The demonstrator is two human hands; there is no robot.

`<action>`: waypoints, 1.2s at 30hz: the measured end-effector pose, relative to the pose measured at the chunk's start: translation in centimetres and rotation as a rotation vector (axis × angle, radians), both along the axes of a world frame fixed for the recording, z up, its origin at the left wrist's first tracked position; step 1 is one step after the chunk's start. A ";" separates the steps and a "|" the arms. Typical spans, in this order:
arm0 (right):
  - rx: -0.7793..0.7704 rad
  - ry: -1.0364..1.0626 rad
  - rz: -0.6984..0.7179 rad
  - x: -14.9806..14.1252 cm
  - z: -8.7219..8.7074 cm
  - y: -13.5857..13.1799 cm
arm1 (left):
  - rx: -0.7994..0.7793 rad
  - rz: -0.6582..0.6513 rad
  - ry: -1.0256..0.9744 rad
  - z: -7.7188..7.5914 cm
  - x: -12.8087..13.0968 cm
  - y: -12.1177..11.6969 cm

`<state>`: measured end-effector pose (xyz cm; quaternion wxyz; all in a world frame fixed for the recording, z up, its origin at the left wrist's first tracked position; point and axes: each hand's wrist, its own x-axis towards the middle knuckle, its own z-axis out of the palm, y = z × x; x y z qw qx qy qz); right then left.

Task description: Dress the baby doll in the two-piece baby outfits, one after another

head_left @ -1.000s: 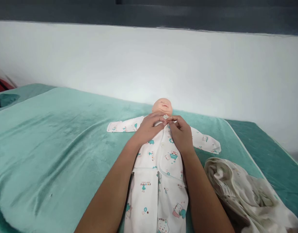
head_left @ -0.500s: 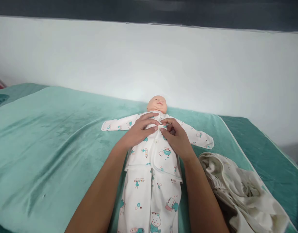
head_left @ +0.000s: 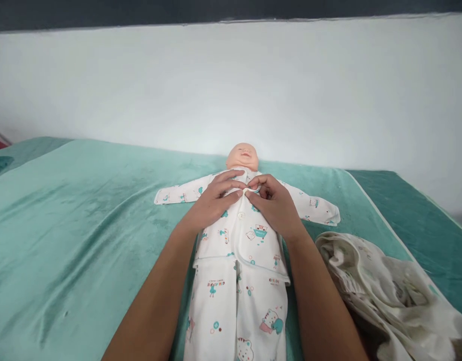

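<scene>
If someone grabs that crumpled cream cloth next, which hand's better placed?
Probably the right hand: it is nearer the crumpled cream cloth. The left hand is farther, though both hands touch the white printed fabric shirt.

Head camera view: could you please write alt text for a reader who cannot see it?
A person's left hand and right hand are at the front of a white printed top on a doll; the right hand's grip pinches the top's edge. The doll lies face up on a pale green blanket, with a crumpled pale cloth to the right.
</scene>
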<state>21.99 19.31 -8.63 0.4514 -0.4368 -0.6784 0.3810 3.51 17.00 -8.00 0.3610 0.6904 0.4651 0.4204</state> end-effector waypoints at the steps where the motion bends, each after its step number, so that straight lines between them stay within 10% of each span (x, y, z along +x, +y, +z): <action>1: -0.003 0.013 -0.002 0.0 -0.1 0.1 | 0.001 -0.006 -0.008 0.0 0.0 0.0; 36: -0.099 0.261 0.197 1.2 -0.8 1.2 | 0.077 0.067 0.028 0.0 0.6 -0.2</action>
